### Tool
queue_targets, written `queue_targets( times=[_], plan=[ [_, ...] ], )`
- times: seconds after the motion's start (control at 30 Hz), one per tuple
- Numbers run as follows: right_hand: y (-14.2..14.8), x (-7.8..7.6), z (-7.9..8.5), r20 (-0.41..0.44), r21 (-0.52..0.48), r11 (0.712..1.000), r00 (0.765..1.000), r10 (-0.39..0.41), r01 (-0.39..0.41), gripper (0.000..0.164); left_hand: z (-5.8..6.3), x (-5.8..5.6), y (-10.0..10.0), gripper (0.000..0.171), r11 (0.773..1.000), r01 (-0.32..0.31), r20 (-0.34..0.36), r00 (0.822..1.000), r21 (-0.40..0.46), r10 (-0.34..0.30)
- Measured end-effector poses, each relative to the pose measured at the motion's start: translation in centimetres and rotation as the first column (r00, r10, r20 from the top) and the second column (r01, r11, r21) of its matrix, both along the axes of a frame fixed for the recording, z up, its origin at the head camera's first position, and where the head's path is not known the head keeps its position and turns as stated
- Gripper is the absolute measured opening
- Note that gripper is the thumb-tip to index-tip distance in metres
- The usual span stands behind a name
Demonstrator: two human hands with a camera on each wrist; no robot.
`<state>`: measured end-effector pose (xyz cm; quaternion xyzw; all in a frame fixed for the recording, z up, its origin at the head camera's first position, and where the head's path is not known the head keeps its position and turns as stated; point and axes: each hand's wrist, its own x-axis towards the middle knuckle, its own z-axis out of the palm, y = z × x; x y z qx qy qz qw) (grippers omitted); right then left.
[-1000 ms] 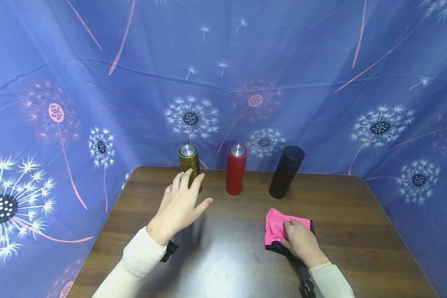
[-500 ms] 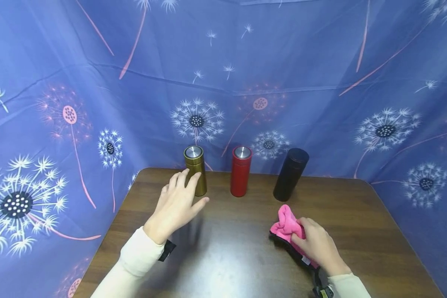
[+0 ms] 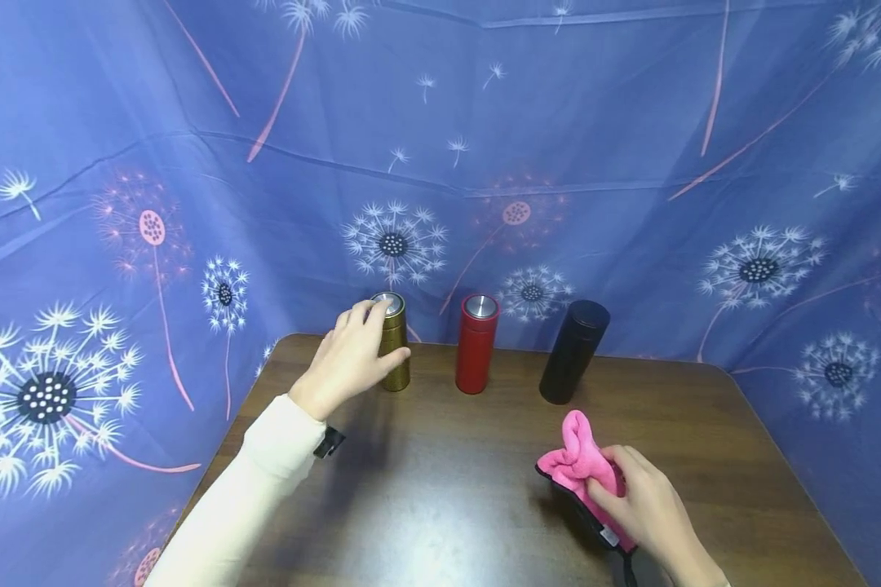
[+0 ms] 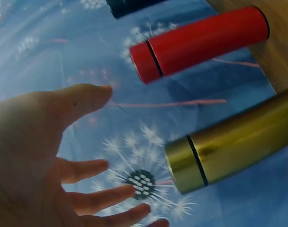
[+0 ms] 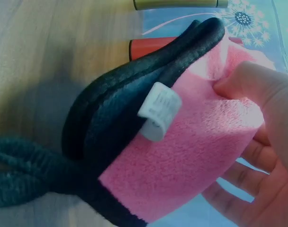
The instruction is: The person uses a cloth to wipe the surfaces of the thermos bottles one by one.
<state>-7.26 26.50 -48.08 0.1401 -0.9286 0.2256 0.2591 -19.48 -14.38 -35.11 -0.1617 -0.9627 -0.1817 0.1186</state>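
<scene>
A gold thermos bottle (image 3: 394, 342) with a silver-topped lid stands upright at the back left of the table. My left hand (image 3: 352, 352) is spread in front of it; in the left wrist view, the fingers (image 4: 106, 196) are apart from the bottle. With thumb and fingers my right hand (image 3: 649, 501) pinches a folded pink cloth (image 3: 591, 473), dark-edged, with a white tag and a dark loop visible in the right wrist view. The cloth is raised over the table at the right.
To the right of the gold bottle stand a red thermos bottle (image 3: 477, 344) and a black one (image 3: 575, 352). Behind the brown wooden table (image 3: 440, 456) hangs a blue curtain (image 3: 631, 139) with dandelion prints.
My right hand has bunched up the pink cloth and lifted it off the table. My left hand has moved slightly up and closer to the gold bottle's top.
</scene>
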Motion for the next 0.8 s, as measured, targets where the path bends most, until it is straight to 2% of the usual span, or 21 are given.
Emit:
queue_targets(
  times=[0.1,0.2,0.33,0.47,0.57,0.67,0.8],
  plan=[
    [0.3,0.3,-0.3,-0.024,-0.016,1.000,1.000,0.007,-0.007,0.037,0.3,-2.8,0.1,0.088,0.999,-0.021,0.074,0.997,0.048,0.017],
    [0.4,0.4,-0.6,-0.031,-0.023,1.000,0.999,0.013,-0.013,0.036,0.1,-5.3,0.0,0.093,0.997,-0.050,0.134,0.990,0.052,0.043],
    [0.3,0.5,-0.9,-0.027,-0.022,0.999,0.999,0.026,-0.027,0.037,-0.8,-7.5,-0.2,0.099,0.996,-0.083,0.207,0.975,0.026,0.076],
    [0.1,0.8,-1.1,-0.012,-0.026,1.000,1.000,0.015,-0.015,0.037,-2.1,-8.8,-0.5,0.106,0.996,-0.086,0.236,0.968,-0.015,0.088],
    [0.1,1.0,-1.2,0.008,-0.024,1.000,1.000,-0.007,0.007,0.037,-2.7,-9.2,-0.9,0.102,0.997,-0.076,0.237,0.968,-0.030,0.080],
    [0.1,0.9,-1.3,0.019,-0.019,1.000,1.000,-0.018,0.018,0.038,-2.9,-9.5,-1.3,0.092,0.998,-0.064,0.247,0.967,-0.010,0.065],
    [0.3,0.6,-1.6,0.016,-0.016,1.000,1.000,-0.019,0.020,0.036,-2.6,-9.8,-1.6,0.082,0.999,-0.043,0.250,0.968,0.030,0.034]
  ],
)
